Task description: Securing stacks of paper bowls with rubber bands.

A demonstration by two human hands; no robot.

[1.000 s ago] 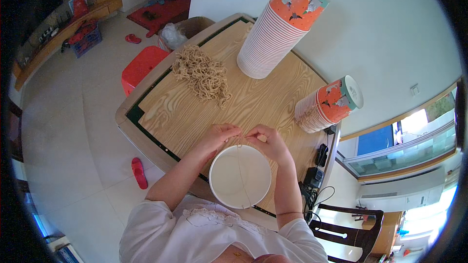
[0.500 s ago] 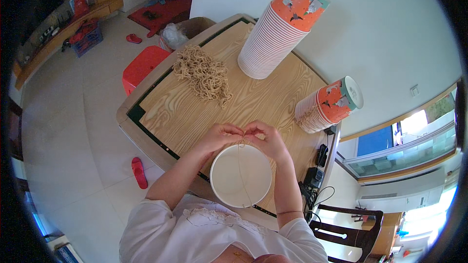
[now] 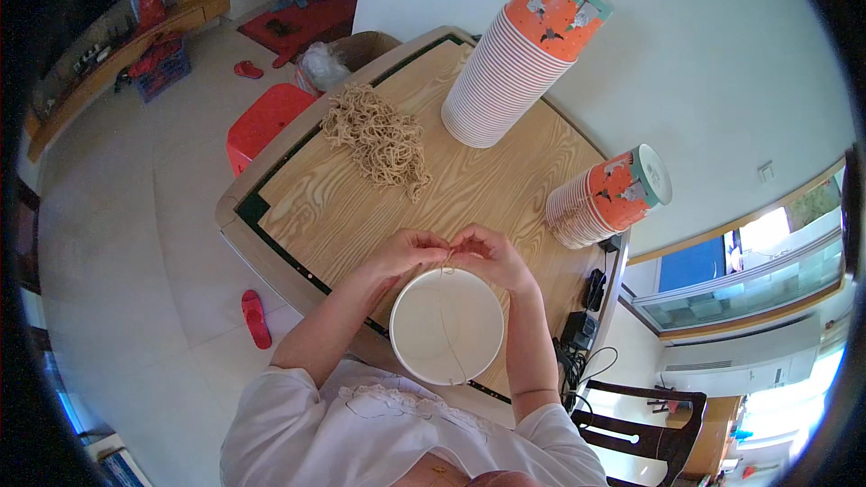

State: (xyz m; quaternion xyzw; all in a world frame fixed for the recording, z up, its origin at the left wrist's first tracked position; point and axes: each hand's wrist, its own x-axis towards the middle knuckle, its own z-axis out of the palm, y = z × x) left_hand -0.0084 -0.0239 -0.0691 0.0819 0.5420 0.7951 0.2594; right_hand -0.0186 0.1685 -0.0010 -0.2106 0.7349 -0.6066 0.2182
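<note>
A white round paper bucket (image 3: pixel 417 334) stands upright at the table's near edge, its open mouth toward me. Thin brown twine (image 3: pixel 446 332) runs across the mouth from the near rim to the far rim. At the far rim my left hand (image 3: pixel 408 252) and my right hand (image 3: pixel 490 256) meet, fingertips pinched together on the twine, with small loops of it showing just below them. The exact knotting between the fingertips is hidden. Farther left on the table lies a tangled heap of the same twine (image 3: pixel 377 142).
A tall stack of paper buckets (image 3: pixel 510 72) stands at the back of the wooden table (image 3: pixel 316 225), and a shorter stack (image 3: pixel 595 198) with twine on it at the right. Black adapters and cables (image 3: pixel 577 334) lie along the right edge. A red stool (image 3: pixel 266 126) stands left.
Both hands stay pinched at the far rim, with only slight shifts of the fingers. The bucket and the other things look unmoved.
</note>
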